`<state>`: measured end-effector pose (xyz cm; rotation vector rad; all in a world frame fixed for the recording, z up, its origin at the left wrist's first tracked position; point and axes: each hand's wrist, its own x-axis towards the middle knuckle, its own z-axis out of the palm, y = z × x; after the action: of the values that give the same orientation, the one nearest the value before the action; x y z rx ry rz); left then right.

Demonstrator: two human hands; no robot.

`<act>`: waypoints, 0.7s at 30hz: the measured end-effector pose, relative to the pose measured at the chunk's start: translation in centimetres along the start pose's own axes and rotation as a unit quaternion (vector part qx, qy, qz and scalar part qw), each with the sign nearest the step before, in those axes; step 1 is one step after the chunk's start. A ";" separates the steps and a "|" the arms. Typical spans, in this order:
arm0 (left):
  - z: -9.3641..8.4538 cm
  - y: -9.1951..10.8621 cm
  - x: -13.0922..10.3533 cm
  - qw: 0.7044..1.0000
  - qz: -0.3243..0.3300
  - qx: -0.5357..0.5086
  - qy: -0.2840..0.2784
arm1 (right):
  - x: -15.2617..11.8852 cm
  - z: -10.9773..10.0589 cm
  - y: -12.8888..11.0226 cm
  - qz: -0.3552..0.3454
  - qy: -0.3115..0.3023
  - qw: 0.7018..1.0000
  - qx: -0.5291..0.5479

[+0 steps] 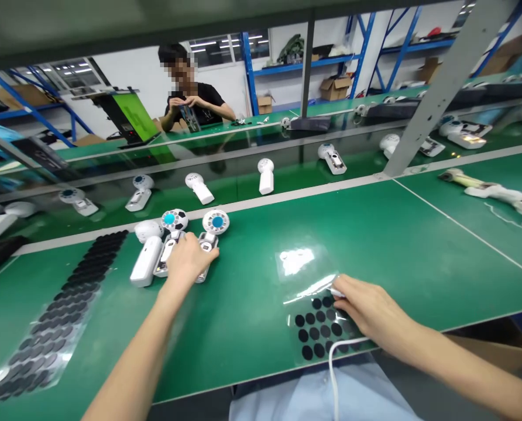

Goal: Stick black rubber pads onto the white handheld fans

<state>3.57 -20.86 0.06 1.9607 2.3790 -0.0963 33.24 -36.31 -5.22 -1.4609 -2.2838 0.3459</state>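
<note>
My left hand (187, 257) is closed around the body of the rightmost of three white handheld devices (217, 221), its thumb across the body; the other fingers are partly hidden. Beside it stand the middle device (168, 220), with a blue-centred head and open casing, and a device with a closed white body (146, 262). On the right, my right hand (366, 304) pinches a small white piece (336, 292), too small to name. It hovers over or touches a clear sheet of black round pads (320, 317); contact is not clear.
A long strip of black round pads (59, 316) lies at left. More white devices (266, 175) stand along the green strip behind the pale rail. A white cable (332, 374) hangs near my right wrist. A slanted post (436, 88) rises at right. A person (195, 99) works opposite.
</note>
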 end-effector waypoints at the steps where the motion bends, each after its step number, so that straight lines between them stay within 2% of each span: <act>1: 0.1 0.1 -0.3 0.999 -0.003 -0.027 0.020 | -0.3 0.4 0.2 -0.016 0.027 0.999 -0.008; 4: -0.1 1.2 -1.6 0.982 -0.002 -0.176 0.067 | -0.5 1.4 1.0 -0.037 0.101 0.994 -0.012; 5: -0.4 1.8 -2.2 0.963 0.011 -0.264 0.059 | -0.2 1.6 1.3 -0.043 0.121 0.992 -0.014; 6: -0.7 2.6 -2.9 0.930 0.031 -0.365 0.028 | 0.2 1.8 1.6 -0.051 0.132 0.990 -0.018; 7: -0.9 3.6 -3.6 0.882 0.052 -0.467 -0.028 | 0.7 1.9 1.8 -0.060 0.138 0.988 -0.027; 9: -1.1 5.7 -4.9 0.747 0.079 -0.633 -0.186 | 1.7 2.2 1.9 -0.089 0.134 0.986 -0.051; 11: -0.7 7.9 -5.8 0.619 0.090 -0.715 -0.313 | 2.4 2.3 1.9 -0.104 0.124 0.985 -0.060; 12: -0.3 8.8 -6.1 0.576 0.095 -0.732 -0.350 | 2.5 2.2 1.8 -0.099 0.118 0.987 -0.048; 13: 0.3 9.7 -6.3 0.551 0.102 -0.741 -0.371 | 2.5 2.1 1.7 -0.087 0.112 0.990 -0.024; 14: 1.1 10.4 -6.3 0.544 0.105 -0.741 -0.380 | 2.5 1.8 1.6 -0.072 0.104 0.992 0.010; 18: 3.8 11.8 -6.0 0.575 0.091 -0.714 -0.389 | 2.4 -0.8 1.4 0.008 0.086 0.982 0.165; 21: 4.5 11.7 -6.0 0.560 0.095 -0.731 -0.378 | 3.9 -3.3 1.2 0.057 0.089 0.970 0.220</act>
<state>16.19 -24.92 -4.08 0.8589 0.8294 0.6684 34.28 -32.29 -1.95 -1.3295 -1.8367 0.6783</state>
